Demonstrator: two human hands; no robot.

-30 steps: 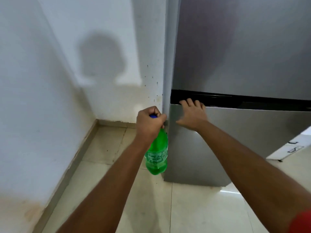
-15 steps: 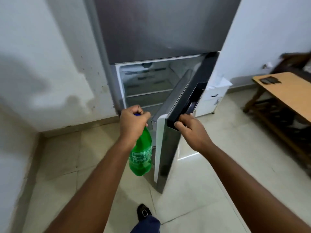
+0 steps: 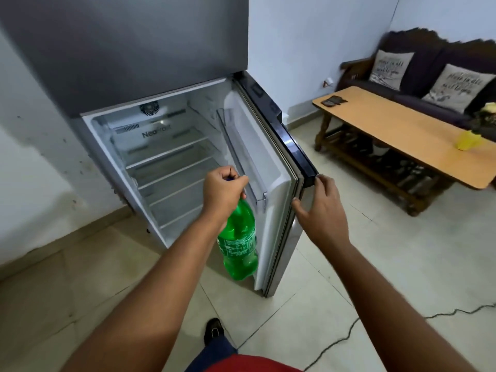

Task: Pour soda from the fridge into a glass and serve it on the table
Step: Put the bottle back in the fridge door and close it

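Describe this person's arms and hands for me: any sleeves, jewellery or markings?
The left forearm and right forearm are bare down to the frame's edge: no sleeves, cuffs or gloves. The left hand and right hand show no rings; neither wrist carries a watch or bracelet. No tattoos or markings visible. A red garment shows at the bottom edge.

Bare forearms, red shirt, blue trousers, possibly black shoe

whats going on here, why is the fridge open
A person stands at the fridge with its lower door open. The left hand grips a green soda bottle by the neck, in front of the shelves. The right hand holds the door's edge. No glass shows; the wooden table stands to the right.
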